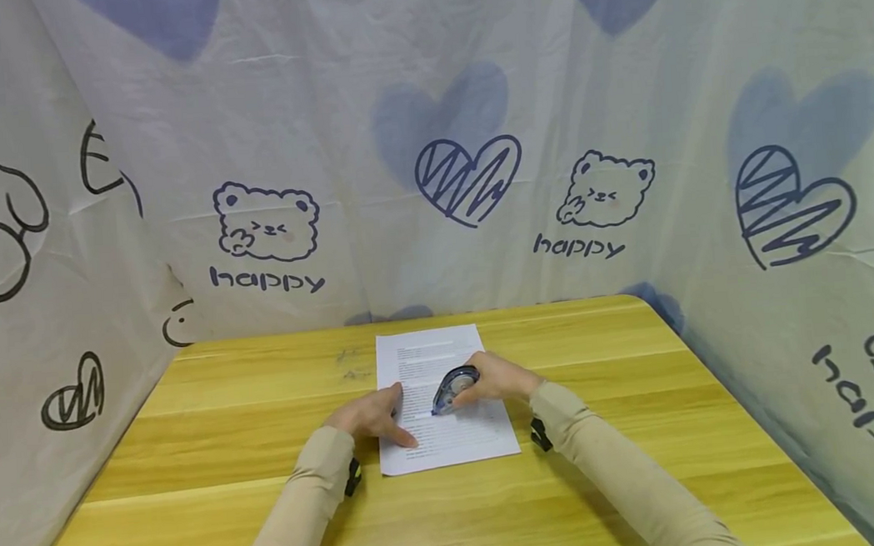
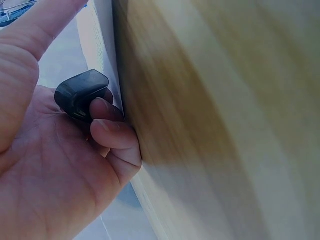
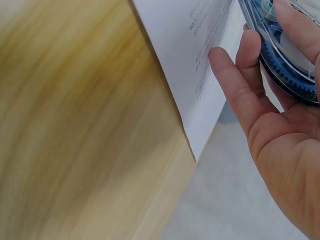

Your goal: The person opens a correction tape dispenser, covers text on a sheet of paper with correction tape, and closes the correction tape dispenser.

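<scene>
A printed sheet of paper (image 1: pixel 463 447) lies on the wooden table, dense with lines of text. My right hand (image 1: pixel 502 377) grips a clear and blue correction tape dispenser (image 1: pixel 455 385), its tip down at the text near the middle of the page. Close up in the right wrist view, the dispenser (image 3: pixel 287 70) shows a toothed blue wheel inside. On the sheet's left edge rests my left hand (image 1: pixel 370 414), thumb and forefinger spread over the paper. Its other fingers curl round a small dark cap (image 2: pixel 82 94), seen in the left wrist view.
The yellow wood-grain table (image 1: pixel 639 377) extends on both sides of the sheet. Faint dark scribbles (image 1: pixel 354 366) mark its surface left of the paper's top. A white curtain (image 1: pixel 376 252) with hearts and bears hangs behind and at both sides.
</scene>
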A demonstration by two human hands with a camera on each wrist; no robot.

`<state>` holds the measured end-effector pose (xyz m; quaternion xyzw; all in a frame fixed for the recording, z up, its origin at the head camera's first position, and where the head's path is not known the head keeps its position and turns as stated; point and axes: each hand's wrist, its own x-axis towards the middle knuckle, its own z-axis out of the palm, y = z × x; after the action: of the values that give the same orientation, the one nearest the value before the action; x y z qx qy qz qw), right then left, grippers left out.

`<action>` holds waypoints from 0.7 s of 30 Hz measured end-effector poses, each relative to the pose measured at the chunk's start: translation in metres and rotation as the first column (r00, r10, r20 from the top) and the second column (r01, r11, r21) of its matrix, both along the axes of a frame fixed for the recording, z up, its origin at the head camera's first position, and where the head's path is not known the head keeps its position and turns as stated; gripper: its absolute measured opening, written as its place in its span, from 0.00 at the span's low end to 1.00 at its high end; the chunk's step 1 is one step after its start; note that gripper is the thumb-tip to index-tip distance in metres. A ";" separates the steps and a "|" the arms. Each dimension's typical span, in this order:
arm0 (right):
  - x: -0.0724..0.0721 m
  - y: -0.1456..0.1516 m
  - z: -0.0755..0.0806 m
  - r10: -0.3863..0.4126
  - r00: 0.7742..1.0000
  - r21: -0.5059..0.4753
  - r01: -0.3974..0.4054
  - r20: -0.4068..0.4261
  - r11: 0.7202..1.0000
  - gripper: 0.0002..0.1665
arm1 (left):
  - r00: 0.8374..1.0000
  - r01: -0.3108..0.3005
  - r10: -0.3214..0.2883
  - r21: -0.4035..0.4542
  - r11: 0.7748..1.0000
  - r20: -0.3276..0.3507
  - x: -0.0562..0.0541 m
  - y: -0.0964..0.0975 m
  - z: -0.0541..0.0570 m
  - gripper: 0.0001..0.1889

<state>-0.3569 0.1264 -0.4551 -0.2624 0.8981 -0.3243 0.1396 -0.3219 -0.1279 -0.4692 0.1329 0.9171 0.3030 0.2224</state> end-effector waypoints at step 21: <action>-0.001 0.008 0.000 -0.019 1.000 0.012 0.019 -0.017 1.000 0.10 | 1.000 0.014 -0.015 -0.021 1.000 -0.018 -0.002 -0.001 -0.003 0.59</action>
<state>-0.3574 0.1344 -0.4552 -0.2559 0.9036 -0.3177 0.1306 -0.3238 -0.1285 -0.4721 0.1401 0.9211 0.2908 0.2176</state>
